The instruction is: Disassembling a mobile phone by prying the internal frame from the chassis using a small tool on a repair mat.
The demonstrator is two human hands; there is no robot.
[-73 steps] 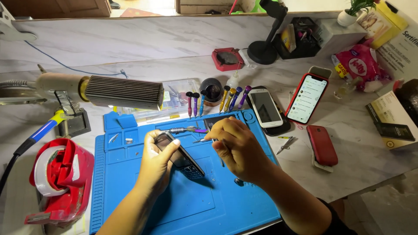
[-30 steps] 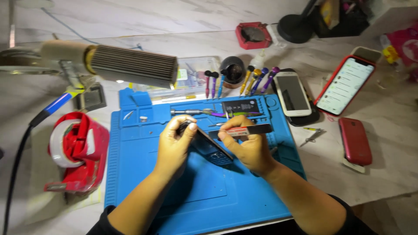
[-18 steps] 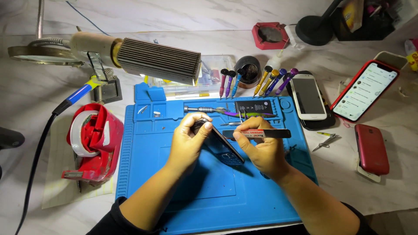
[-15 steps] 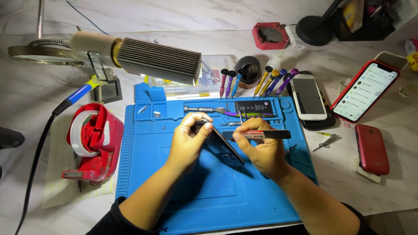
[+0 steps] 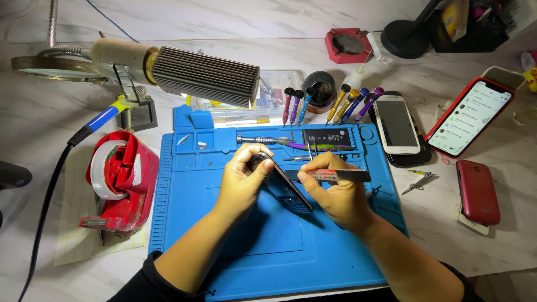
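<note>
Head view: your left hand [image 5: 241, 180] grips a small dark phone [image 5: 282, 184], tilted on edge over the blue mat [image 5: 268, 246] on the bench. Your right hand [image 5: 335, 193] pinches tweezers [image 5: 330, 175], their tips at the phone's upper edge. Screwdrivers [image 5: 330, 106] stand behind the mat; red tape dispenser [image 5: 120, 179] at left.

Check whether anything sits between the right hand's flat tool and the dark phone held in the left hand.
Nothing visible does. The left hand holds the dark phone tilted above the blue mat; the right hand holds the flat tool right beside its upper edge. Whether they touch is unclear.
</note>
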